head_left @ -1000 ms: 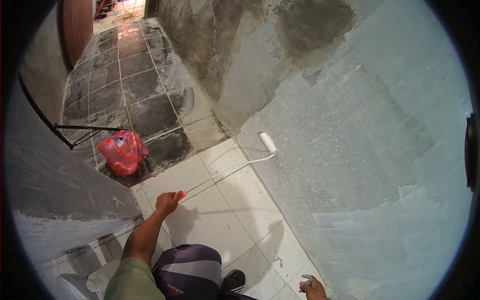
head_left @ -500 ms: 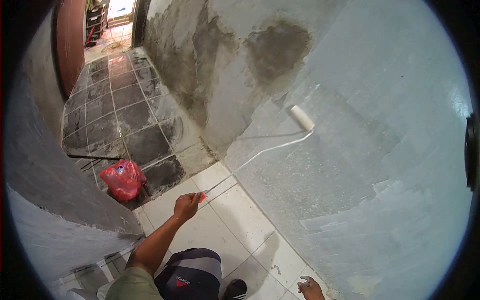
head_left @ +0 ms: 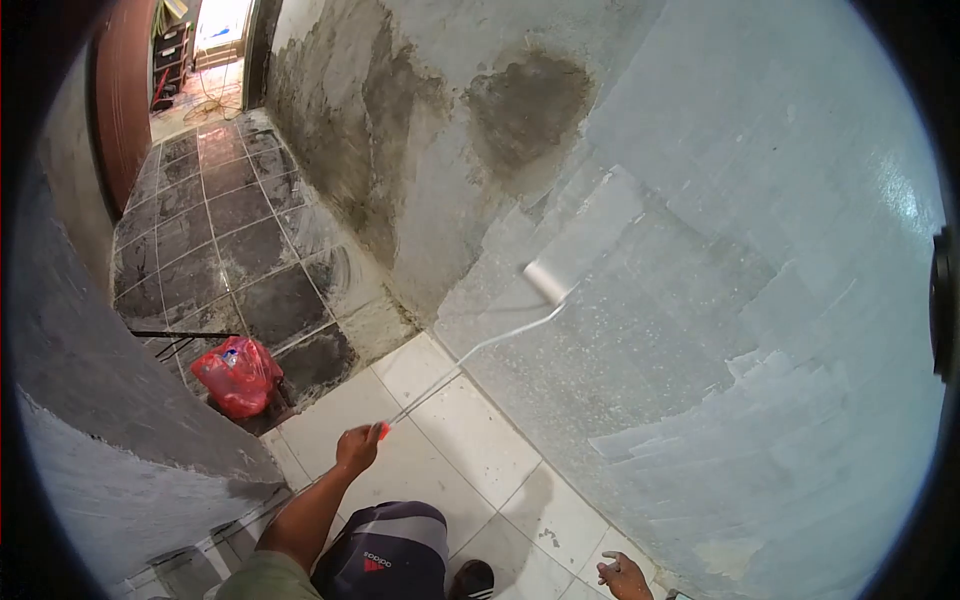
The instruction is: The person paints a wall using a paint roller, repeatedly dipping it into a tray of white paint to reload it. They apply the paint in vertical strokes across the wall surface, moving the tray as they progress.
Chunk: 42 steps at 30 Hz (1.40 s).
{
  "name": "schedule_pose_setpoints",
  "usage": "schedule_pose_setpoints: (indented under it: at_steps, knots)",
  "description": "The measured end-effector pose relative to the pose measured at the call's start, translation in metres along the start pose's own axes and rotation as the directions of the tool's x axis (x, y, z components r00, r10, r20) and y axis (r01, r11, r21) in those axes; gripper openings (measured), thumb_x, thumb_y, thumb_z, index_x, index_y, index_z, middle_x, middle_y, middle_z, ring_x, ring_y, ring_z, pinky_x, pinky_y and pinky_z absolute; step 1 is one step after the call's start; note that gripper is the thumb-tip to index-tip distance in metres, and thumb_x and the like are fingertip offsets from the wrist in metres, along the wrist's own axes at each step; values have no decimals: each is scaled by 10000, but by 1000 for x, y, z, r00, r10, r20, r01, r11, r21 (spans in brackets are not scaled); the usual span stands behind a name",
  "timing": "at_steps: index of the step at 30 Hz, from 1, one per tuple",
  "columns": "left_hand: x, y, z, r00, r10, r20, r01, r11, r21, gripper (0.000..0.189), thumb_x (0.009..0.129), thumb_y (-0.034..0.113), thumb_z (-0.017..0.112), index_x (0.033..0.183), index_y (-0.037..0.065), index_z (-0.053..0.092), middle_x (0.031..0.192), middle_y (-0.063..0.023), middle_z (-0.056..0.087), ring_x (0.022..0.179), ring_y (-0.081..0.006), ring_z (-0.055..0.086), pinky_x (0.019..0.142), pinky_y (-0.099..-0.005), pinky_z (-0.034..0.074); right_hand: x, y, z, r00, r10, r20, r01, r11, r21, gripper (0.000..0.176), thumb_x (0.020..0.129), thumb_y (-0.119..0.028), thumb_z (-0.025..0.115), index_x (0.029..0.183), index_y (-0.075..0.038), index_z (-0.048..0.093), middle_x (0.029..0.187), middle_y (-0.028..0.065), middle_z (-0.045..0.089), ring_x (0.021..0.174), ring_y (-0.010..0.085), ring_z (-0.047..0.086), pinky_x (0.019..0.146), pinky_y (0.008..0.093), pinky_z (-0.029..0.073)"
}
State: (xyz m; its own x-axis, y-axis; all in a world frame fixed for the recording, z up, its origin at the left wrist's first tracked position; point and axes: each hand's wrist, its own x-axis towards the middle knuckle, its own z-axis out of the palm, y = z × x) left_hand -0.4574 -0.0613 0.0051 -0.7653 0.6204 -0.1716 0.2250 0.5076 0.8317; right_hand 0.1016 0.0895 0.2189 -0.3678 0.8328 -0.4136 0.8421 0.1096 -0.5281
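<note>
My left hand (head_left: 357, 449) is closed round the red handle of a paint roller (head_left: 545, 284). The roller's long, bent metal rod (head_left: 470, 353) reaches up and to the right, and its white sleeve rests against the grey wall (head_left: 660, 330). Fresh-looking wet paint shows as a smoother strip on the wall above the sleeve. Low at the right, my right hand (head_left: 625, 577) hangs near the foot of the wall, its fingers loosely bent and apart, with nothing visible in them. Pale specks mark its fingers.
A red plastic bag (head_left: 238, 377) sits on the dark tiles (head_left: 255, 250) at the left, near a grey wall corner (head_left: 190, 400). White tiles (head_left: 470, 435) lie below me. Farther off are a brown door (head_left: 125, 110) and a bright doorway. Dark patches (head_left: 528, 120) mark the upper wall.
The roller's sleeve has moved down and left along the wall, leaving a wetter strip above. My left hand has come lower and slightly left with the handle. The view has shifted slightly.
</note>
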Motion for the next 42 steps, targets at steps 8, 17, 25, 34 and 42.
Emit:
schedule_pose_setpoints:
  at_steps: [8, 17, 25, 34, 42]
  knots:
    - [30, 65, -34, 998, 60, -16, -60, 998, -22, 614, 986, 583, 402, 863, 71, 717, 759, -221, 656, 784, -434, 635, 710, -519, 474, 9, 10, 2, 1000, 10, 18, -9, 999, -43, 404, 962, -310, 651, 1267, -58, 572, 739, 81, 639, 675, 177, 634, 650, 332, 536]
    - [60, 119, -61, 990, 123, -68, -129, 988, -86, 661, 986, 603, 390, 884, 41, 721, 792, -242, 669, 832, -435, 650, 753, -503, 489, 17, 1, 0, 1000, 22, 8, -22, 999, -36, 375, 960, -286, 645, 1264, -78, 575, 742, 82, 641, 676, 183, 644, 656, 334, 539]
    - [19, 30, -26, 999, -17, -45, 15, 999, -49, 666, 987, 601, 396, 846, 28, 705, 822, -257, 667, 831, -447, 641, 746, -516, 476, 15, 1, 0, 998, 2, 55, -1, 1000, -26, 384, 960, -293, 640, 1273, -80, 575, 743, 76, 633, 676, 179, 639, 665, 338, 538]
    - [82, 152, -78, 965, 189, -180, -217, 965, -148, 703, 989, 615, 375, 811, 5, 675, 784, -268, 645, 818, -476, 618, 727, -527, 468, 22, 3, 3, 1000, -8, 26, 7, 1000, 13, 378, 964, -289, 643, 1262, -65, 579, 748, 69, 623, 694, 162, 632, 655, 322, 538]
    - [53, 14, -32, 998, 13, -60, -18, 997, -72, 679, 976, 630, 391, 929, 49, 738, 893, -254, 687, 912, -436, 654, 804, -494, 498, 17, 6, 2, 999, 32, 23, -32, 999, -19, 383, 955, -267, 656, 1266, -58, 578, 748, 67, 633, 681, 158, 632, 649, 315, 540]
